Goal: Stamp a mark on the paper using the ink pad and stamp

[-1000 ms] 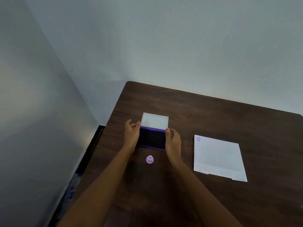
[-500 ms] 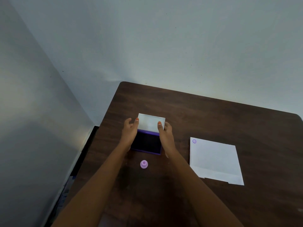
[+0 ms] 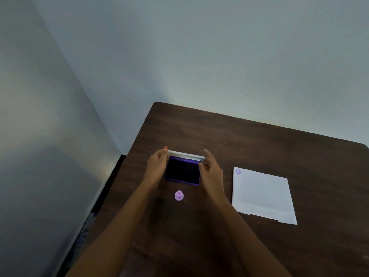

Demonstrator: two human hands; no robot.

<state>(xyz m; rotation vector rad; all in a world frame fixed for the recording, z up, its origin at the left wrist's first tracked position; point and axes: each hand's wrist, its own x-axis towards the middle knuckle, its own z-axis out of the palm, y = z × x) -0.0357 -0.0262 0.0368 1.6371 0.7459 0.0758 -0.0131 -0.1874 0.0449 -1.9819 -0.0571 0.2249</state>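
Observation:
A purple ink pad [image 3: 182,171] with a dark inked face lies on the brown table [image 3: 259,140]. Its pale hinged lid [image 3: 186,155] is tipped toward me, seen almost edge-on above the pad. My left hand [image 3: 156,166] pinches the lid's left end, and my right hand [image 3: 210,170] holds its right end with the fingers raised. A small lilac stamp [image 3: 179,195] stands upright on the table just in front of the pad, touched by neither hand. The white paper [image 3: 261,194] lies to the right, with a purple round mark [image 3: 238,171] in its far left corner.
The table stands in a room corner, its far edge against a pale wall [image 3: 219,56]. Another wall [image 3: 40,156] rises on the left, with a dark gap [image 3: 107,186] between it and the table's left edge.
The lid lay flat and open behind the pad; both hands have swung it up and toward me, so it now shows nearly edge-on. Stamp and paper have not moved on the table.

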